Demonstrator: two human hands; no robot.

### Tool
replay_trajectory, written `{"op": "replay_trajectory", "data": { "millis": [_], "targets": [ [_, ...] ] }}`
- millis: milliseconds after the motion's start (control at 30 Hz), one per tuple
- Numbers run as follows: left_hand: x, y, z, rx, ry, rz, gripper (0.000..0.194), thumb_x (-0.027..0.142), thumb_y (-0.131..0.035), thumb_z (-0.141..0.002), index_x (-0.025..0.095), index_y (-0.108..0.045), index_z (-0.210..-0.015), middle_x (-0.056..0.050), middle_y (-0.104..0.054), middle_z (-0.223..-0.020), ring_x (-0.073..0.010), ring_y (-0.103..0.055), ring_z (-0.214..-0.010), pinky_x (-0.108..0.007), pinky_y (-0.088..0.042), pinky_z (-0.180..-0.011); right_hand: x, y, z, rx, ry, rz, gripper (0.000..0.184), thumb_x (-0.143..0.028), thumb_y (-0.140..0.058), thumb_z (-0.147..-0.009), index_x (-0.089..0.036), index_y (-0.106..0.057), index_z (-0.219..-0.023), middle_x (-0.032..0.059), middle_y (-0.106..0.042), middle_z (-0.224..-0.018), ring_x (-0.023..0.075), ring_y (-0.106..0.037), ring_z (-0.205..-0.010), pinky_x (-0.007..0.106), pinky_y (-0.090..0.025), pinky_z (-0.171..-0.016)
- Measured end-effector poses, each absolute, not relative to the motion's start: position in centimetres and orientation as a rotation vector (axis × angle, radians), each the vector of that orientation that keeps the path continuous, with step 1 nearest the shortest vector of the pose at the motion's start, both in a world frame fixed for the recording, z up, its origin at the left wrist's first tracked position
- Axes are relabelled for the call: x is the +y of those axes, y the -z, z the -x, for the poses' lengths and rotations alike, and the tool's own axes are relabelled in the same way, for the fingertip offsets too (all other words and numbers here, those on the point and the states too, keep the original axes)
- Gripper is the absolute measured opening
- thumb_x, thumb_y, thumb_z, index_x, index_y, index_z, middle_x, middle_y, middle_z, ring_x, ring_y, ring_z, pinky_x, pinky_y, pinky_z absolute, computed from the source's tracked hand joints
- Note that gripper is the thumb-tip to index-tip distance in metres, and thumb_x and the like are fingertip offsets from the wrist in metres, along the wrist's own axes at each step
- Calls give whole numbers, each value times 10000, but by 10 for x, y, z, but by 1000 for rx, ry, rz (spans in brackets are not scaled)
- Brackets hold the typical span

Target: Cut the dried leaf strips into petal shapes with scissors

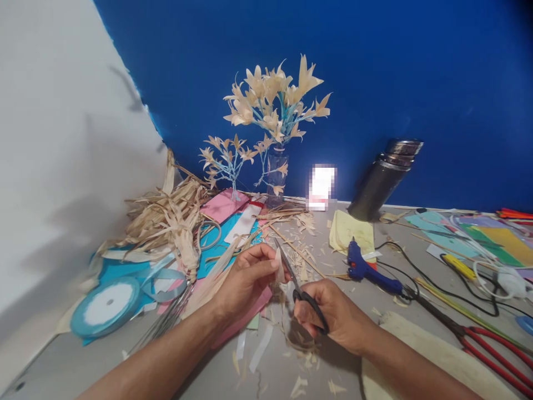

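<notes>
Between the thumb and fingers of my left hand (252, 272) is a small pale piece of dried husk (280, 265), pinched upright. My right hand (328, 311) grips black-handled scissors (296, 280), whose blades point up and away, close beside the husk piece. Whether the blades touch it I cannot tell. Scraps of cut husk (306, 255) lie scattered on the table around and below both hands. Behind them stands a clear bottle (277, 172) with husk flowers (270, 94) on blue stems.
A heap of dried husks (170, 211) and a blue ribbon roll (106, 303) lie left. Rightward are a blue glue gun (370, 269) with its cord, red-handled shears (478, 339), yellow paper (352, 230) and a dark flask (381, 180). A pixelated bright object (321, 186) stands against the wall.
</notes>
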State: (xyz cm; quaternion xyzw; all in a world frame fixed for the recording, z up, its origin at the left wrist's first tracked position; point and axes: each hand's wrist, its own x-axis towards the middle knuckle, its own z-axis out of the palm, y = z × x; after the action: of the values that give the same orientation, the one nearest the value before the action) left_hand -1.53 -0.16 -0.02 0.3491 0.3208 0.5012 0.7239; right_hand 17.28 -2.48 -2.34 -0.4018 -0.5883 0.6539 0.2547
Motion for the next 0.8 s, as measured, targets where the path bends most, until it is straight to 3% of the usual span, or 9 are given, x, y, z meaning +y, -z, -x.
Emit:
{"op": "replay_trajectory", "data": {
  "millis": [333, 600, 800],
  "targets": [
    [1, 1, 18, 689, -1092, -781, 165, 185, -740, -712, 156, -577, -711, -40, -680, -714, -175, -654, -659, -274, -481, -633, -20, 21, -177, -1621, -1715, 1131, 606, -698, -669, -731, -127, -587, -550, 1, -498, -444, 78, -353, -428, 249, -222, -446],
    [-5, 5, 9, 787, -1025, -807, 266, 250, -813, -685, 159, -571, -749, 6, -610, -603, -115, -571, -539, -217, -425, -536, -11, 9, -176, -1363, -1542, 1171, 414, -437, -843, -613, -142, -657, -837, -5, -621, -704, 112, -517, -596, 226, -399, -555],
    [-9, 10, 6, 836, -963, -949, 262, 227, -774, -732, 171, -586, -906, -7, -654, -754, -98, -578, -589, -202, -436, -552, -8, 18, -179, -1308, -1475, 1121, 339, -342, -787, -674, -144, -649, -912, 17, -649, -784, 134, -572, -664, 236, -448, -603]
  ]
}}
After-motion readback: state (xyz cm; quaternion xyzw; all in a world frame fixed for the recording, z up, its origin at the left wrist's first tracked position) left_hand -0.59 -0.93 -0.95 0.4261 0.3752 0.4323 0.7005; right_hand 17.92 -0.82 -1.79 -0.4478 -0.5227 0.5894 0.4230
